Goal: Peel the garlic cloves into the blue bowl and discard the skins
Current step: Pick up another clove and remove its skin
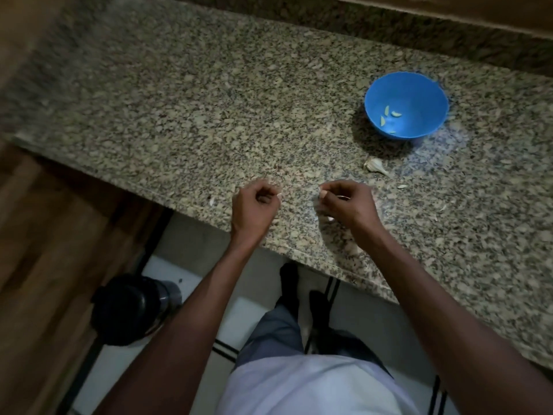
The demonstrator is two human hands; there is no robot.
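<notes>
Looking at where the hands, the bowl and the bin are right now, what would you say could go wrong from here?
1. Both hands, the left hand and the right hand, work near the speckled granite counter edge; pieces may fall to the floor.
2. The round blue plastic bowl sits far off, so a tossed clove might miss.
3. The black bin stands left, not underneath; skins could land on the tiles.

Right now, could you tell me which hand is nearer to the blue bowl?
The right hand: it is just below the blue bowl. The left hand is farther off, toward the counter's left.
</notes>
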